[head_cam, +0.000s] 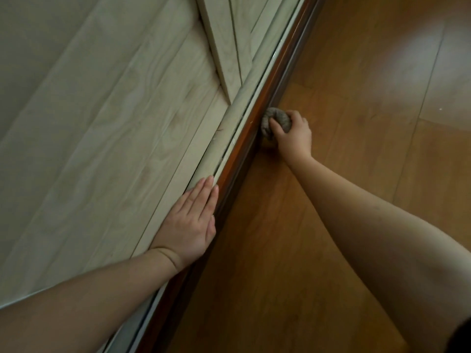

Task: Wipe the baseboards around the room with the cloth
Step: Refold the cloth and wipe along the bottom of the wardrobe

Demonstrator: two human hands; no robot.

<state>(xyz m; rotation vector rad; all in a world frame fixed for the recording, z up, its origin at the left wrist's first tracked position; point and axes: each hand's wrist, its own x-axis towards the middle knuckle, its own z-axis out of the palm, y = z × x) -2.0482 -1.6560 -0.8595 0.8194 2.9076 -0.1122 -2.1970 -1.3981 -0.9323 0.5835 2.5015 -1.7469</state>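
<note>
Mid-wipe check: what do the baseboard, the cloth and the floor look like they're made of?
Baseboard: looks like reddish-brown wood or wood-look trim with a glossy finish; a highlight runs along its edge.
Cloth: soft grey-brown fabric, possibly terry or knit, bunched into a wad in the right hand.
Floor: orange-brown planks with seams and a sheen, probably laminate or varnished wood; a light patch reflects off it.

Our left hand (190, 222) lies flat, fingers (204, 192) straight and together, forearm stretched forward. Our right hand (293, 135) reaches further ahead on an extended arm, fingers curled in a grip, knuckles upward.
</note>
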